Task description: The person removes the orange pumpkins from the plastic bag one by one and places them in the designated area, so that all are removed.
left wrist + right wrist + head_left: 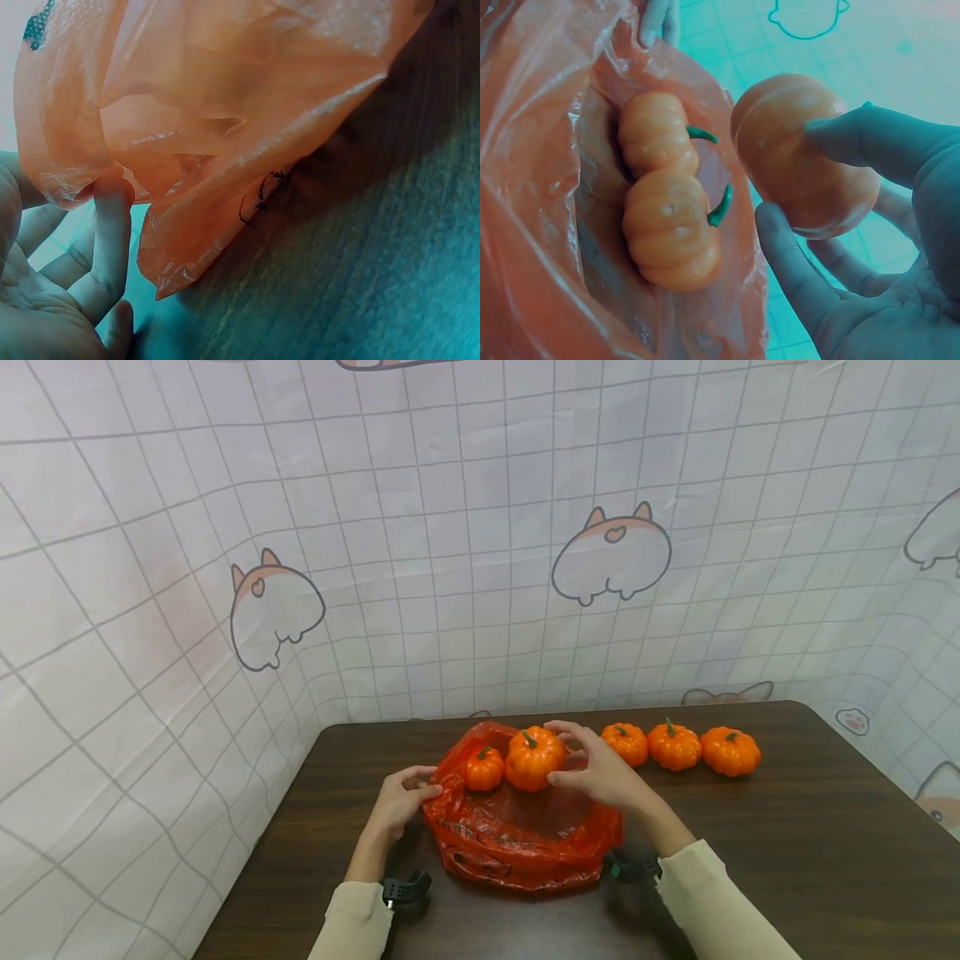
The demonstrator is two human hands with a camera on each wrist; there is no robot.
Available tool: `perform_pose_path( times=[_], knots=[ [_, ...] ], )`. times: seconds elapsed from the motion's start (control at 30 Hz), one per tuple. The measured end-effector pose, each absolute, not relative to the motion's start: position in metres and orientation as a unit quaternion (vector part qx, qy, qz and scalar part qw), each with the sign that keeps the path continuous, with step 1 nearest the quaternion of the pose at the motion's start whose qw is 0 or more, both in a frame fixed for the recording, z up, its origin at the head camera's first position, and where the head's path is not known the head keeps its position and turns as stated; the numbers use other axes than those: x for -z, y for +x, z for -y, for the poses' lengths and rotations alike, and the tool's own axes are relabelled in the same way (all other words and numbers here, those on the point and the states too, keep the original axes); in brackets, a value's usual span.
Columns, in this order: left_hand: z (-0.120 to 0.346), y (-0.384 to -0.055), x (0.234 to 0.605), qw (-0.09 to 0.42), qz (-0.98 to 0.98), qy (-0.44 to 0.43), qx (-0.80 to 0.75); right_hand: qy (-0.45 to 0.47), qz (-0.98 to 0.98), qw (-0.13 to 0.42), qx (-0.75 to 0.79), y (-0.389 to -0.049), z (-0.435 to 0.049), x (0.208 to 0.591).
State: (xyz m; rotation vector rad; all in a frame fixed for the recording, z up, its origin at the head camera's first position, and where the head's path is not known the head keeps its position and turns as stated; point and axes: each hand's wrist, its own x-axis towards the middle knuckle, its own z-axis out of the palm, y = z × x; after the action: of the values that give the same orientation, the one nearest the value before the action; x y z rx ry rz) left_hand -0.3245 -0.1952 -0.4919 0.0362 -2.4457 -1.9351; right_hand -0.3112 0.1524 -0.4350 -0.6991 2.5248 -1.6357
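A crinkled red plastic bag [517,860] lies on the table with its mouth spread wide. My left hand [401,800] pinches the bag's left rim; in the left wrist view its fingers [111,240] are bent at the plastic edge. Over the bag's mouth, my right hand [603,772] grips a small orange pumpkin [535,758] between thumb and fingers. The right wrist view shows this held pumpkin [795,150] beside two others inside the bag, one farther [652,135] and one nearer [671,229], both with green stems. One bagged pumpkin [485,769] shows in the head view.
Three more pumpkins stand in a row at the back right: a left one [625,744], a middle one [674,746] and a right one [731,752]. Behind the dark wooden table [810,852] hangs a white grid-patterned cloth [450,568] with cartoon animals.
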Motion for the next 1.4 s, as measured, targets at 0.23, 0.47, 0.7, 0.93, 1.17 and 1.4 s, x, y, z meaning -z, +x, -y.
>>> perform_pose_path(
  times=[0.23,0.47,0.7,0.93,1.17,1.4],
  knots=[
    [0.196,-0.326,0.493,0.005,0.782,0.010,0.623,-0.223,-0.804,0.037,0.550,-0.313,-0.158,0.434],
    [0.196,-0.325,0.492,0.005,0.780,0.005,0.625,-0.201,-0.785,0.061,0.583,-0.315,-0.162,0.433],
    [0.195,-0.323,0.491,0.006,0.782,0.006,0.624,-0.203,-0.785,0.056,0.582,-0.315,-0.170,0.433],
    [0.194,-0.321,0.490,0.009,0.781,0.008,0.624,-0.201,-0.797,0.050,0.567,-0.316,-0.183,0.431],
    [0.195,-0.322,0.491,0.006,0.778,0.006,0.628,-0.200,-0.806,0.042,0.555,-0.316,-0.193,0.430],
    [0.196,-0.324,0.491,0.007,0.776,0.007,0.631,-0.189,-0.816,0.030,0.546,-0.315,-0.206,0.436]
  ],
)
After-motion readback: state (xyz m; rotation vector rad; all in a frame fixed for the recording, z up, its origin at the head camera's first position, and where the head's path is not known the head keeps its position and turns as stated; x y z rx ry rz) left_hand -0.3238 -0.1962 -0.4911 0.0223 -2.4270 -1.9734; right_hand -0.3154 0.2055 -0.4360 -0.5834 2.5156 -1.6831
